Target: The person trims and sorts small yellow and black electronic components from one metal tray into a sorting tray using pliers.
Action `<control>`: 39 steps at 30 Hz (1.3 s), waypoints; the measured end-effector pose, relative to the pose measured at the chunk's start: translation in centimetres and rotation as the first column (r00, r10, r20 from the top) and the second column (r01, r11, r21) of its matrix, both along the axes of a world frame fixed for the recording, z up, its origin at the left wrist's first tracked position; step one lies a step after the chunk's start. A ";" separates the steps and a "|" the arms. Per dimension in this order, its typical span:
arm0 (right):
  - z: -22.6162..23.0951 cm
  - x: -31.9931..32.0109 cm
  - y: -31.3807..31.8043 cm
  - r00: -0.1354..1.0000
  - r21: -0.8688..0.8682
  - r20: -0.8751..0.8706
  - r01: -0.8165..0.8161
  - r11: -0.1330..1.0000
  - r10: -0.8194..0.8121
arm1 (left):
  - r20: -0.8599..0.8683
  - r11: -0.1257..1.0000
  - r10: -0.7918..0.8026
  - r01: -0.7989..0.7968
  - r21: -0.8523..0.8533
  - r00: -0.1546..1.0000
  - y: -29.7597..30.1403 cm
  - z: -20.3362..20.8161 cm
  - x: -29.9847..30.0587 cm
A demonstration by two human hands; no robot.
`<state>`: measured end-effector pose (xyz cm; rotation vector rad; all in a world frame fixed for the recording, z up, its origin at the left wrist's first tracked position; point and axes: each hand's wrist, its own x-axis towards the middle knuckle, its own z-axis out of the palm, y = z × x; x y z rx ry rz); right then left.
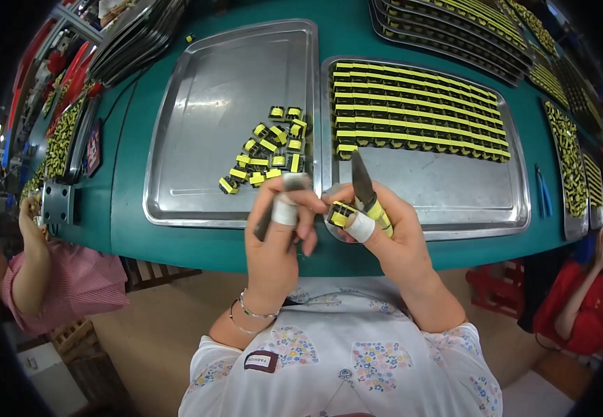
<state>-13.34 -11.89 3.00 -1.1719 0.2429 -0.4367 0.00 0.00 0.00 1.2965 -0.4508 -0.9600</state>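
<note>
Yellow-and-black block, just one, sits pinched between thumb and forefinger of my right hand, over the near left corner of the row tray. That same hand grips one dark blade, which stands across one single block at the front of the packed rows. My left hand curls around something grey; blur hides what. Left of the row tray, the other tray holds loose blocks, too jumbled to count. Blue pliers, one pair, lie right of the row tray; stacked trays stand beyond it.
</note>
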 end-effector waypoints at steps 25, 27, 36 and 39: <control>-0.3 1.4 1.8 0.965 -0.766 0.074 0.216 0.605 -0.251 | -0.077 0.909 0.048 -0.076 -0.411 0.996 -1.7 2.9 -2.3; -0.3 1.4 1.9 0.965 -0.767 0.066 0.212 0.605 -0.255 | -0.064 0.912 0.056 -0.078 -0.403 0.996 -1.6 2.8 -2.3; -1.0 1.5 2.1 0.961 -0.692 0.097 0.253 0.676 -0.261 | -0.020 0.920 0.056 -0.059 -0.388 0.998 -1.4 2.6 -2.2; -0.5 1.4 2.1 0.963 -0.728 0.071 0.228 0.647 -0.260 | -0.011 0.927 0.052 -0.052 -0.370 0.999 -1.3 2.7 -2.3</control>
